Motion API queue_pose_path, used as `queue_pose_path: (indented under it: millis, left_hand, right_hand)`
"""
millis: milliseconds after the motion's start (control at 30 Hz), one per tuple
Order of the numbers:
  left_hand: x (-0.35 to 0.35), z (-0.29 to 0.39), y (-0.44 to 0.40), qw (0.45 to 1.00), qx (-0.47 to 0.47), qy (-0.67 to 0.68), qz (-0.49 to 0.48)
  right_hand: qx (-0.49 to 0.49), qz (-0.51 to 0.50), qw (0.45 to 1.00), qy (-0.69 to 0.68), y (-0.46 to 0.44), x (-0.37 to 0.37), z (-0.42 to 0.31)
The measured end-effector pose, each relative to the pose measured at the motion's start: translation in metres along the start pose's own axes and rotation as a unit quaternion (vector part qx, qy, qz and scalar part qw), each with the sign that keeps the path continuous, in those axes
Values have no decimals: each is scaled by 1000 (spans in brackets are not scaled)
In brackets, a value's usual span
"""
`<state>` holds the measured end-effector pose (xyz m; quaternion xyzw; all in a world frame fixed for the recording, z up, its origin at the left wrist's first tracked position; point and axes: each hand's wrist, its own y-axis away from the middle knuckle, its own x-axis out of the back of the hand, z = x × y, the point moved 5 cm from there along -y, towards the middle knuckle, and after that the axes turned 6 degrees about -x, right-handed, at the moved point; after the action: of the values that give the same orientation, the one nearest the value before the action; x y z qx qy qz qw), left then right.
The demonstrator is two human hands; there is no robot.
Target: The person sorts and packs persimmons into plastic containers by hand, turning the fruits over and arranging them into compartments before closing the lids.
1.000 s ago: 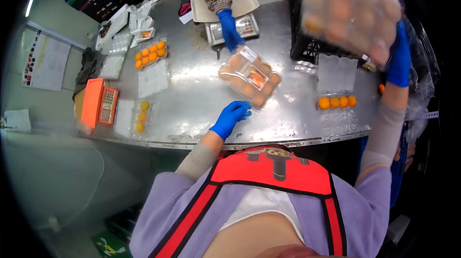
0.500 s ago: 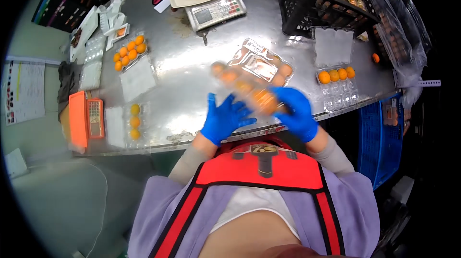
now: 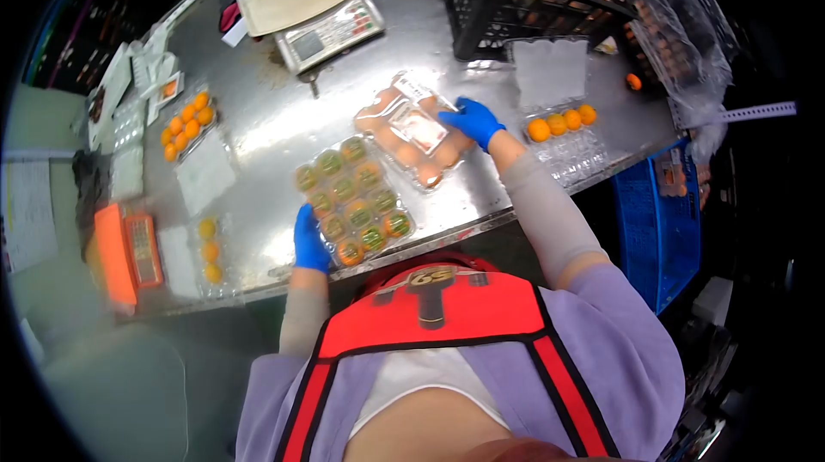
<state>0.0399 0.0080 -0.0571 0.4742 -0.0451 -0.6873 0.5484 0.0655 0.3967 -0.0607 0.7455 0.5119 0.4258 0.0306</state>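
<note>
A: What is being touched by the left hand (image 3: 310, 243)?

B: The left edge of a clear fruit tray (image 3: 345, 188), lying at the near edge of the tabletop (image 3: 266, 152), is being touched; the fingers are being partly hidden, so whether it is being gripped cannot be told.

A: And by the right hand (image 3: 475, 123)?

B: The right side of a labelled pack (image 3: 418, 128) is being touched by partly bent fingers; a firm hold cannot be confirmed. The pack is being displayed just beyond the fruit tray, to its right.

A: What else is being carried there?

B: A weighing scale (image 3: 335, 32) and a black crate (image 3: 481, 11) are being supported farther back.
</note>
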Motion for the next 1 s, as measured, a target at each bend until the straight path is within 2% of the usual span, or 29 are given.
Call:
queue_pose_path:
  millis: [100,133,167,200,233,300,367,433,500,567,600,667,700,767,833,867,900,933,967,1000]
  left_hand:
    - [27,-9,-19,999,-47,-4,17]
    - [18,-7,-15,999,-43,-8,11]
    - [12,3,-10,989,-104,-101,33]
    - [6,11,-4,966,-164,-192,55]
    - [12,9,-8,966,-161,-197,47]
    - [30,8,-20,948,-204,-237,64]
    - [18,8,-18,947,-208,-233,69]
    - [14,11,-18,945,-205,-241,86]
    - [7,10,-16,949,-195,-238,62]
    - [8,11,-20,947,-197,-246,65]
    - [-4,10,-17,949,-196,-236,65]
    - [-23,5,-21,950,-196,-239,45]
    - [-30,2,-22,949,-199,-240,36]
    - [-47,-5,-34,948,-208,-241,25]
    - [-57,-11,-47,945,-219,-243,15]
    - [-54,-15,-59,934,-171,-311,27]
    - [-46,-18,-74,916,-121,-379,40]
    - [-14,-16,-109,890,-78,-448,8]
    - [-12,-6,-116,888,-80,-453,4]
    - [-16,3,-120,842,-116,-526,19]
  right_hand:
    - [59,-9,998,8,1,-11,4]
    - [1,-103,994,-38,17,-10,-8]
    - [-55,-195,976,-84,35,-9,-21]
    - [-44,-212,965,-146,31,-19,-13]
    - [-46,-205,966,-152,34,-23,-14]
    - [41,-185,960,-205,48,-28,-25]
    - [62,-155,956,-243,58,-34,-26]
    - [31,-133,954,-268,79,-26,-28]
    - [30,-95,950,-296,105,-12,-22]
    - [26,-58,928,-367,129,2,6]
    - [26,-50,892,-449,151,17,15]
    - [36,-29,874,-484,196,59,39]
    - [5,1,894,-448,221,85,58]
    - [37,76,868,-489,266,135,88]
    - [57,220,868,-441,308,193,130]
    - [67,289,849,-438,325,219,153]
    - [68,317,832,-450,341,246,174]
    - [58,370,832,-409,357,276,199]
    - [27,427,835,-347,371,305,230]
    - [41,473,818,-325,380,329,234]
